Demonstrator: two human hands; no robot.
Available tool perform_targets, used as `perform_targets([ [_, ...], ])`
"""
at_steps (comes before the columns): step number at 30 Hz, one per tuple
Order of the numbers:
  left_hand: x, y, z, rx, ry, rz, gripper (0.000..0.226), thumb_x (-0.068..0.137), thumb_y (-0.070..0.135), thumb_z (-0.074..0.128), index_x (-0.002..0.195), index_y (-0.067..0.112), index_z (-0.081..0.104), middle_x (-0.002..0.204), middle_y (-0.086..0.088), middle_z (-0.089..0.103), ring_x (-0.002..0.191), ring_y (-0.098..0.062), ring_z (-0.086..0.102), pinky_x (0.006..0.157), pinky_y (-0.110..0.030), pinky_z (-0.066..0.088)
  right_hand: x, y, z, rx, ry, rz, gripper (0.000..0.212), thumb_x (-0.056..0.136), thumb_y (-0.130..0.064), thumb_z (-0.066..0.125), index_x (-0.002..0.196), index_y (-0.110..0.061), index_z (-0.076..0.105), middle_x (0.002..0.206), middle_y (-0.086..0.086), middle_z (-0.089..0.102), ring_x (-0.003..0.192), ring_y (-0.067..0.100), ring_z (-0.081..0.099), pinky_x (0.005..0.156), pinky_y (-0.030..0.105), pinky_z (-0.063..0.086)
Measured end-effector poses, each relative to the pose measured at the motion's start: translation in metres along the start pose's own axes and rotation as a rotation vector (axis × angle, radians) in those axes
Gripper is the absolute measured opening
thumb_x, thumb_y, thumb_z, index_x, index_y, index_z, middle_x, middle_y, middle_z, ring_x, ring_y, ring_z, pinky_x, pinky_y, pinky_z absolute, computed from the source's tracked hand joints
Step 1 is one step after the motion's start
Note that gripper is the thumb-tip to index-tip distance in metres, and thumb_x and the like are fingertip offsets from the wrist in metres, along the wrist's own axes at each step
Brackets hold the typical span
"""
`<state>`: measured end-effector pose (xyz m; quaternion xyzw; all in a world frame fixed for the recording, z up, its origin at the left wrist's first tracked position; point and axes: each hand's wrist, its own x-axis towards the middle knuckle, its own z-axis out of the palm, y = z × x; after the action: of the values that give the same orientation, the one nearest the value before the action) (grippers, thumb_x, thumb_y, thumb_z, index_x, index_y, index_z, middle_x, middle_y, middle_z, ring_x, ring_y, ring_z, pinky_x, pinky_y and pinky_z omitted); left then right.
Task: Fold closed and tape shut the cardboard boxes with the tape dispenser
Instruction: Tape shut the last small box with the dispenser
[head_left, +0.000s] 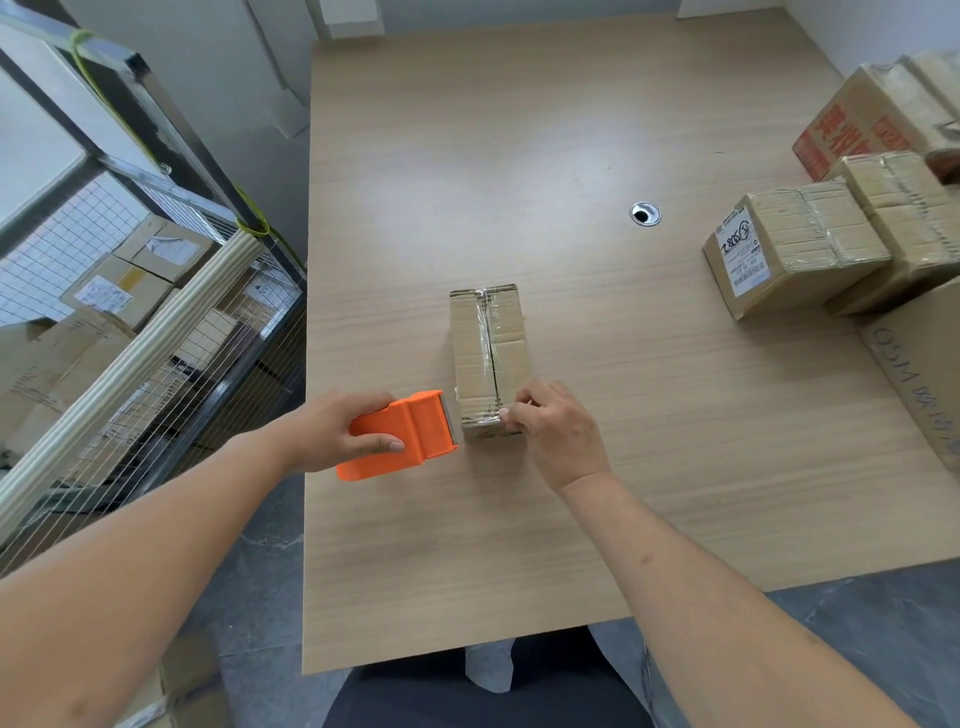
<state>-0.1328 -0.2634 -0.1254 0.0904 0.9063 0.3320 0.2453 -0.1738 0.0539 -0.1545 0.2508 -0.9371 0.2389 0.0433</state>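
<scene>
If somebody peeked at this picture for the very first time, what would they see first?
The bright orange plastic tape dispenser, gripped by the left hand near the table's front left. Right beside it sits a small brown cardboard box with shiny clear tape along its top seam, the right hand pinching its near end. More taped brown cardboard boxes crowd the pale wooden table's right edge.

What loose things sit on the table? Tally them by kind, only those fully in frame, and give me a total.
Cardboard boxes: 2 (middle box, labelled box)
Tape dispenser: 1
Total: 3
</scene>
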Motion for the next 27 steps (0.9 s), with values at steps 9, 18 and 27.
perform_targets([
  [9,-0.008,-0.009,-0.001,0.031,-0.052,-0.036,0.047,0.082,0.073,0.067,0.085,0.028,0.056,0.079,0.009,0.06,0.071,-0.01,0.057,0.065,-0.034,0.047,0.001,0.008,0.002,-0.057,-0.003,0.029,0.015,0.084,-0.006,0.077,0.076,-0.015,0.068,0.09,-0.003,0.063,0.085,0.023,0.055,0.053,0.033,0.05],
  [18,0.018,0.019,0.014,0.144,-0.065,-0.259,0.031,0.083,0.064,0.071,0.081,0.038,0.054,0.088,0.014,0.061,0.086,-0.014,0.059,0.075,-0.034,0.048,0.002,-0.048,0.003,-0.314,-0.092,0.174,0.042,0.083,-0.063,0.068,0.088,-0.021,0.064,0.097,0.002,0.06,0.091,0.024,0.059,0.065,0.033,0.048],
  [27,0.035,0.045,0.025,0.138,-0.027,-0.351,0.037,0.084,0.063,0.07,0.103,0.032,0.067,0.097,0.007,0.067,0.092,-0.02,0.062,0.077,-0.036,0.049,0.016,-0.065,0.016,-0.295,-0.248,0.314,0.041,0.092,-0.053,0.06,0.115,-0.019,0.059,0.12,0.004,0.052,0.113,0.029,0.049,0.09,0.041,0.045],
])
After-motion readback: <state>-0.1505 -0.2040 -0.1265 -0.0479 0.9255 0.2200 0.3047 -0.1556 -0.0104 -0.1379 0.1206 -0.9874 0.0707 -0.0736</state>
